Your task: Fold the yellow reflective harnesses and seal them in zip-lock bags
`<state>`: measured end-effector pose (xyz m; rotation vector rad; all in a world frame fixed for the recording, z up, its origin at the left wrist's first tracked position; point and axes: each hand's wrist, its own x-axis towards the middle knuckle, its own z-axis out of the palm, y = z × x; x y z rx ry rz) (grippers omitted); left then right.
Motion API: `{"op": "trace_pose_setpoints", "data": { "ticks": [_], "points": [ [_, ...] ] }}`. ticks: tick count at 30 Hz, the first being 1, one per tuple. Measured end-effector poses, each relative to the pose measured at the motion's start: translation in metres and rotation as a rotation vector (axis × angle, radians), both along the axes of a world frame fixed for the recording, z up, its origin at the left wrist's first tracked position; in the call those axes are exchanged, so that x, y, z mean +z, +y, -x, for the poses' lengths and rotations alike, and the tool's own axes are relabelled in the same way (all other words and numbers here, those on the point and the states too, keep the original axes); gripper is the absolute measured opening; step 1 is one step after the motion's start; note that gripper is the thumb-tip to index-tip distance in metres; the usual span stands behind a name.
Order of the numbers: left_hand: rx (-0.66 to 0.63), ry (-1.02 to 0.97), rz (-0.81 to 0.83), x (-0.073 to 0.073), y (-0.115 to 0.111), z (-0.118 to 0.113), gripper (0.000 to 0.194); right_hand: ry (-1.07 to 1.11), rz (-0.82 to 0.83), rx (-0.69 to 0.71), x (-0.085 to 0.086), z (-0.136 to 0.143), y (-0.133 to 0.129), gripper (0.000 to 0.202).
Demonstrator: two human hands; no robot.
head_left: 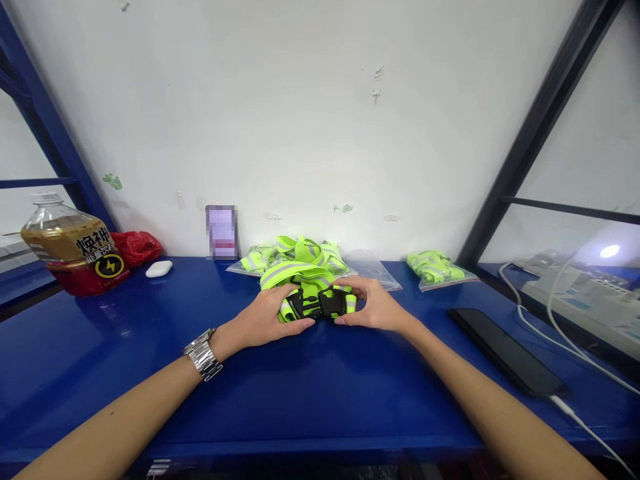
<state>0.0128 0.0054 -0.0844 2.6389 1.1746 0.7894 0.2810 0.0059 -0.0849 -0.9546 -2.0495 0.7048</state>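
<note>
A bundle of yellow-green reflective straps (295,272) lies on the blue table (300,393), with black plastic buckle parts at its near side. My left hand (267,317) pinches the left buckle part (296,303) and the strap round it, thumb along the near edge. Fingers of my right hand (367,303) grip the right buckle part (333,302) from the right. The two parts sit side by side; whether they are joined I cannot tell. Behind the bundle are more straps in a clear plastic bag (373,270).
Another bagged strap bundle (436,268) lies at the back right. A black phone (510,350) with a white cable is near my right forearm, beside a power strip (585,303). Left stand a large bottle (75,247), red bag (137,248), white case (159,269) and upright phone (222,233).
</note>
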Motion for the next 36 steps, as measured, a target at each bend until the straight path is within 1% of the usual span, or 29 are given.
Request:
{"op": "trace_pose_setpoints", "data": {
  "ticks": [6, 10, 13, 19, 23, 25, 27, 29, 30, 31, 32, 33, 34, 35, 36],
  "points": [
    [-0.017, 0.022, -0.014, -0.002, 0.0, 0.0, 0.066, -0.059, -0.056, -0.006, -0.001, 0.001, -0.001, 0.065],
    [-0.049, 0.056, -0.029, -0.003, 0.0, 0.0, 0.068, -0.185, -0.177, -0.04, 0.0, 0.0, -0.002, 0.064],
    [-0.073, 0.109, -0.037, -0.004, -0.003, -0.001, 0.069, -0.247, -0.254, -0.028, 0.003, 0.004, -0.007, 0.062],
    [-0.196, 0.092, -0.132, -0.006, -0.013, -0.007, 0.073, -0.249, -0.314, 0.024, 0.001, 0.02, -0.017, 0.056],
    [-0.181, 0.124, -0.155, -0.002, -0.009, -0.007, 0.072, -0.226, -0.314, -0.012, 0.0, 0.022, -0.016, 0.057],
    [-0.152, 0.114, -0.203, 0.002, -0.008, -0.007, 0.071, -0.179, -0.293, -0.028, 0.002, 0.022, -0.014, 0.057],
    [-0.102, 0.053, -0.335, 0.007, -0.011, -0.009, 0.067, -0.11, -0.237, -0.06, 0.005, 0.02, -0.012, 0.056],
    [-0.045, -0.035, -0.523, 0.01, -0.022, -0.014, 0.055, -0.023, -0.136, -0.119, 0.008, 0.02, -0.011, 0.057],
    [-0.046, -0.063, -0.605, 0.01, -0.029, -0.019, 0.046, 0.023, -0.079, -0.149, 0.009, 0.02, -0.011, 0.058],
    [-0.078, -0.072, -0.657, 0.01, -0.037, -0.024, 0.035, 0.068, -0.023, -0.177, 0.01, 0.02, -0.011, 0.061],
    [-0.143, -0.057, -0.667, 0.009, -0.045, -0.03, 0.025, 0.111, 0.029, -0.204, 0.011, 0.021, -0.011, 0.064],
    [-0.245, -0.012, -0.63, 0.008, -0.052, -0.037, 0.018, 0.144, 0.076, -0.228, 0.012, 0.021, -0.012, 0.068],
    [-0.3, 0.019, -0.551, 0.006, -0.057, -0.044, 0.016, 0.168, 0.117, -0.247, 0.013, 0.022, -0.013, 0.072],
    [-0.296, 0.028, -0.459, 0.005, -0.059, -0.05, 0.018, 0.182, 0.147, -0.261, 0.014, 0.023, -0.013, 0.074],
    [-0.261, 0.015, -0.372, 0.004, -0.059, -0.055, 0.02, 0.191, 0.167, -0.268, 0.015, 0.023, -0.014, 0.075]
  ]
}}
